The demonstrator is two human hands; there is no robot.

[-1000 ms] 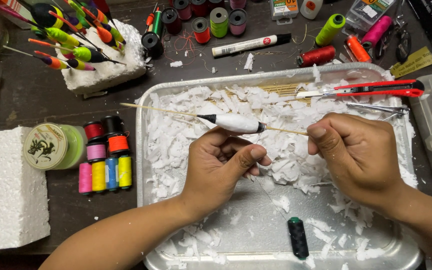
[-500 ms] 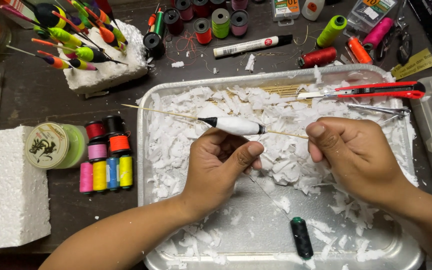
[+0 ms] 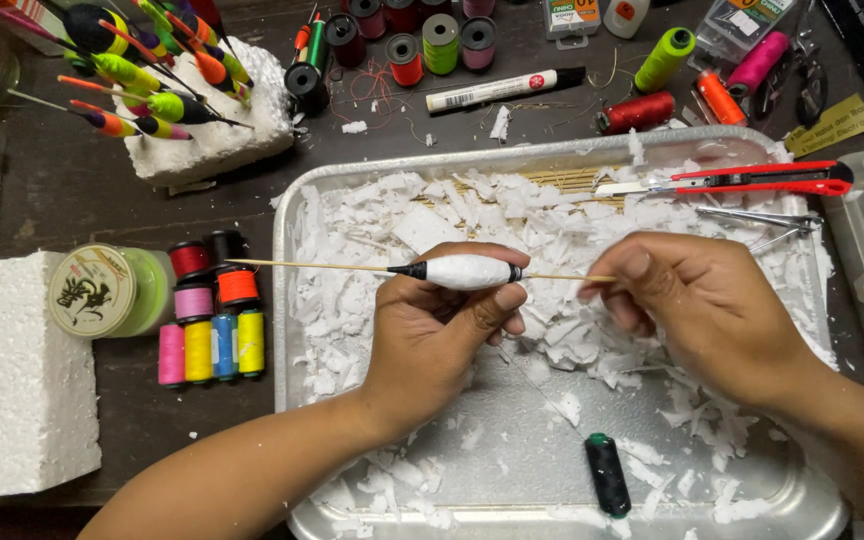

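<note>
From the head view, the left hand [image 3: 442, 335] is closed around a white foam float body [image 3: 467, 271] threaded on a thin stick [image 3: 312, 266], keeping it level over the middle of the metal tray [image 3: 297, 300], apparently so that shavings [image 3: 552, 220] fall inside its walls. The right hand [image 3: 702, 310] pinches the stick's right end with thumb and fingertips, which seems to steady it. A dark thread spool [image 3: 607, 473] lies near the tray's front edge, with bare metal around it, the freest room. A red utility knife [image 3: 752, 179] rests at the far right rim, and small thread spools [image 3: 210, 330] stand just off the tray's left edge.
</note>
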